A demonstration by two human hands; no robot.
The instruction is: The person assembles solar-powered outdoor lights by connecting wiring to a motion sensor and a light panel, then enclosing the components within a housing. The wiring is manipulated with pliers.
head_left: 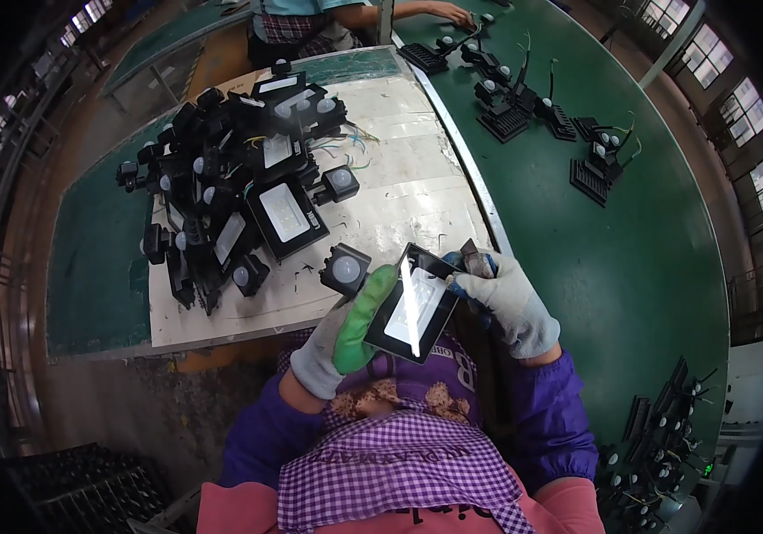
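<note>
Apron [399, 472] below; floodlight [413, 304] between left fingers [369, 311], right fingers [468, 285].

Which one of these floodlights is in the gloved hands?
The floodlight with a bright streak across its glass: the left hand grips it, the right hand is at its opposite edge. The piled floodlights lie apart.

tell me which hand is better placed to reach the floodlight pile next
Probably the left hand: it is nearer the floodlight pile, though it must first free itself from the held floodlight. The right hand is farther away and holds a metal-looking piece.
</note>
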